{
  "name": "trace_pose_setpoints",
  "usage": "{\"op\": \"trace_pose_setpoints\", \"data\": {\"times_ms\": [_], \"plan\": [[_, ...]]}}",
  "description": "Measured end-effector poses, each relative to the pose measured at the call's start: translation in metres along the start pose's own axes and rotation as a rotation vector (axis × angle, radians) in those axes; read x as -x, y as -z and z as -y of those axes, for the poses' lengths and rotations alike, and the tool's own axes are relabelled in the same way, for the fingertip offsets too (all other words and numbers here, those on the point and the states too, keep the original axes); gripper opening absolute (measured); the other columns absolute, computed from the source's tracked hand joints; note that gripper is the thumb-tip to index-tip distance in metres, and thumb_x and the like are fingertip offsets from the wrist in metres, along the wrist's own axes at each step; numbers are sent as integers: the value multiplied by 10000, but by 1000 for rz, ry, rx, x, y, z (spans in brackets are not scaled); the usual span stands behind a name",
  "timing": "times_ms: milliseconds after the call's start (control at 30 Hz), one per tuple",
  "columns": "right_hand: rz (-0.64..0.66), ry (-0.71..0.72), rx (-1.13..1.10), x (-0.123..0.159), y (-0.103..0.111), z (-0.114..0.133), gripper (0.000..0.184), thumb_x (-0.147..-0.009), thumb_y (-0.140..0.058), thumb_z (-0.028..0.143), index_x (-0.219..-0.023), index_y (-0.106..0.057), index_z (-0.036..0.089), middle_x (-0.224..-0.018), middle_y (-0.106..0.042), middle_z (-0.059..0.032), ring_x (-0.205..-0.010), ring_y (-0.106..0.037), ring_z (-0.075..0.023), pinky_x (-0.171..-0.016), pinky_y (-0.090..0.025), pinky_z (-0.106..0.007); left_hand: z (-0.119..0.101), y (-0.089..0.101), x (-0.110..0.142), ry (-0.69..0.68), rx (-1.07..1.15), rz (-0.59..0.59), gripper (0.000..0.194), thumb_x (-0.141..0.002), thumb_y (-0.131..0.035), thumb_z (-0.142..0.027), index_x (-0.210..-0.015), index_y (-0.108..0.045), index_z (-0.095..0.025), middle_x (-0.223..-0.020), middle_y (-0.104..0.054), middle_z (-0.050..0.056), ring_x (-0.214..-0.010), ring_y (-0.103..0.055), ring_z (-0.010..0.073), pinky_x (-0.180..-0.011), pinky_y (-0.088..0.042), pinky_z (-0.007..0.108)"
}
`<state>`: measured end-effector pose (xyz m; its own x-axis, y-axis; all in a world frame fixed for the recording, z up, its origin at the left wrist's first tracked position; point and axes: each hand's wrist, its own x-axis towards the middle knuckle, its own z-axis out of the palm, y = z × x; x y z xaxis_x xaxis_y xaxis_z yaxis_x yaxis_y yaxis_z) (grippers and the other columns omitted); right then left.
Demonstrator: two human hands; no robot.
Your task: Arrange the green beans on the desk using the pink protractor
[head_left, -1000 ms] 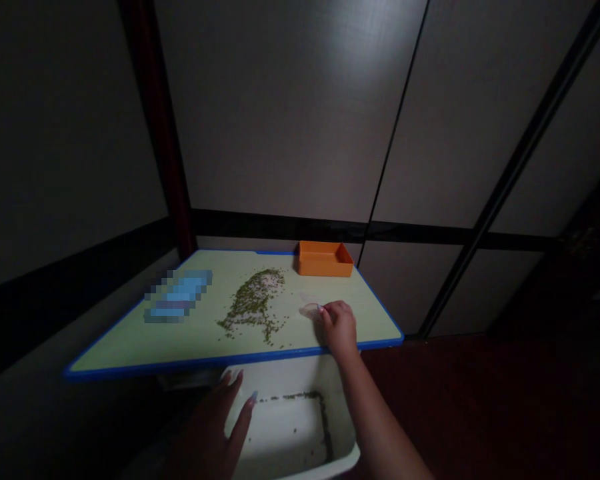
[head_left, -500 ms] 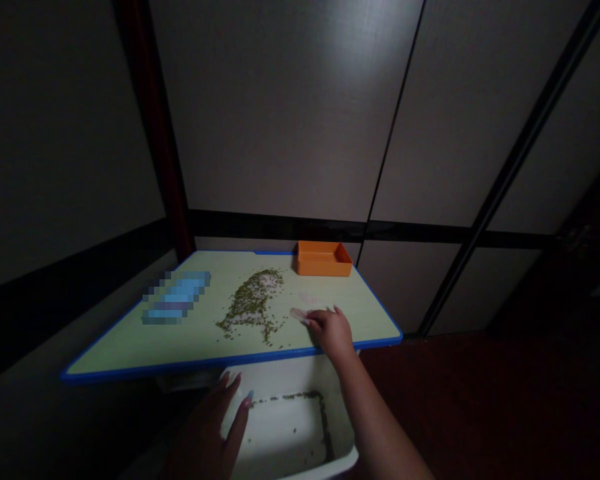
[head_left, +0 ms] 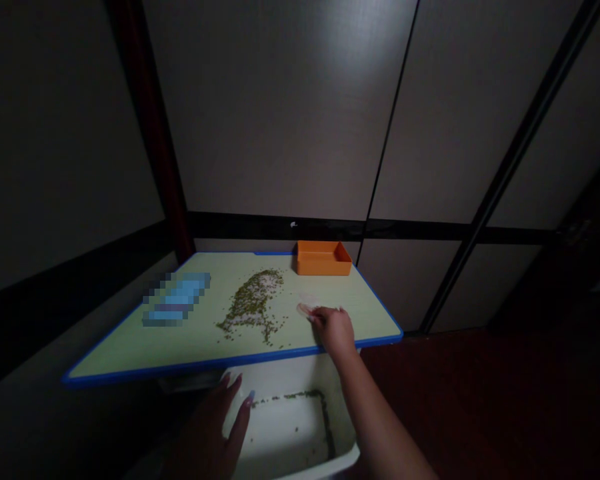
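My right hand (head_left: 336, 328) is closed, its fingertips pinching a small see-through piece with a rounded edge (head_left: 305, 310). It is low over the pale board (head_left: 170, 350), right of a spread of small green grains (head_left: 253, 300); what exactly the piece is cannot be made out. Below the board's front edge, my left hand (head_left: 225, 420) is at the left side of a white bin (head_left: 347, 450), thumb and fingers stretched out and apart. Much of that hand is in shadow. Grains line the far and right edges of the bin's floor.
An orange open box (head_left: 324, 267) stands at the board's back right. On the left lies a blurred-out blue item (head_left: 180, 298). A blue rim (head_left: 380, 343) edges the board. Grey panels (head_left: 280, 120) rise behind, and dark reddish floor (head_left: 455, 400) shows at right.
My right hand first moved left with the see-through piece toward the grains, then slightly back right. My left hand has hardly moved, and the grains look the same.
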<state>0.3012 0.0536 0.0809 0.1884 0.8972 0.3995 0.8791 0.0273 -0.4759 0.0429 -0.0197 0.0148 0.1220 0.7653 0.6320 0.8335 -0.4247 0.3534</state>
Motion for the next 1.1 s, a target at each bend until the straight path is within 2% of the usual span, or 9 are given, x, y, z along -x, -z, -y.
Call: {"op": "trace_pose_setpoints", "data": {"times_ms": [367,633,833,967,1100], "plan": [[37,-24,-22,-2,-1,-1,150,-821,-614,224,-897,-742,250,-950,-759,-64,-890,-692,-225,-984,-365,-381,-1,2,-1,-10,-19,21,475,-821,-454,-562,-1112,-654,-245,-1117,-721,34,-1007,-685,193,-875,-567,325],[27,-13,-21,-3,-1,-2,150,-808,-644,235,-914,-749,255,-949,-760,-58,-906,-695,-233,-999,-366,-391,-2,3,-1,-58,-58,-10,471,-835,-444,-541,-1120,-641,-222,-1131,-716,46,-1008,-684,184,-880,-561,318],[18,-58,28,-1,2,1,174,-841,-601,275,-930,-750,270,-941,-760,-50,-867,-686,-221,-870,-434,-326,0,0,0,-69,-66,-26,451,-840,-444,-531,-1100,-653,-227,-1113,-723,38,-999,-686,180,-878,-562,316],[40,-68,59,0,4,3,198,-852,-580,291,-951,-749,263,-931,-760,-39,-871,-680,-210,-827,-432,-290,3,-6,2,-48,-52,-48,438,-830,-462,-534,-1084,-664,-239,-1118,-721,34,-1003,-685,177,-874,-560,308],[22,-107,29,1,5,2,226,-872,-552,305,-981,-743,253,-959,-756,-37,-867,-680,-202,-745,-421,-261,4,-6,2,-29,-25,-11,455,-829,-466,-535,-1115,-655,-236,-1148,-710,41,-1024,-677,179,-894,-551,305]]}}
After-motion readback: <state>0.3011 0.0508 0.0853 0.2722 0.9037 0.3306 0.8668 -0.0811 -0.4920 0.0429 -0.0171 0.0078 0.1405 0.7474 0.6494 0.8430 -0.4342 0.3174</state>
